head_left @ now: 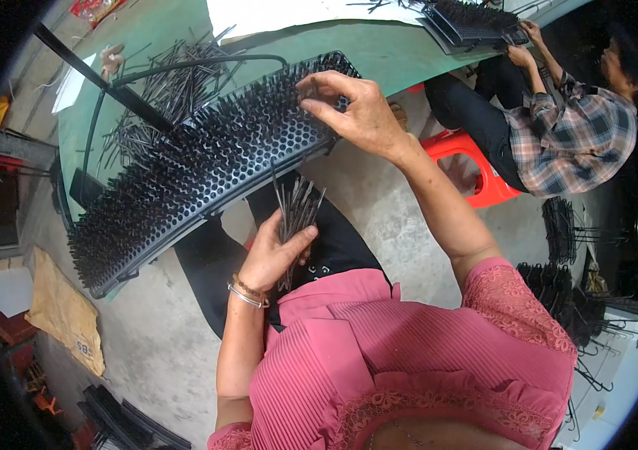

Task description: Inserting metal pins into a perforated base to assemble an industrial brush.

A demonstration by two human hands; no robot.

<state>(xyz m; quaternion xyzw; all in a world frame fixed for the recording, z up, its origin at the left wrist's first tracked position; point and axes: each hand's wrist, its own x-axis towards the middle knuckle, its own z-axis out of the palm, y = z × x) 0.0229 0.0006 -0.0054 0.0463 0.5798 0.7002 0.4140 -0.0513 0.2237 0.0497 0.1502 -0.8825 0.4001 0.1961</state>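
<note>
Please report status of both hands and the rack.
Left hand clutching thin rods. Right hand over right end of rack, grip unclear. Near rows: open holes. Loose rods piled beyond.

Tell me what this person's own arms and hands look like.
The left hand is ungloved, with a brown beaded bracelet and a silvery bangle at its wrist. The right hand is ungloved too, with no bracelet. The short right sleeve is pink, patterned lace; only a little of the pink left sleeve shows.

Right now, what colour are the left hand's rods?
The rods are dark grey; see the head view.
</note>
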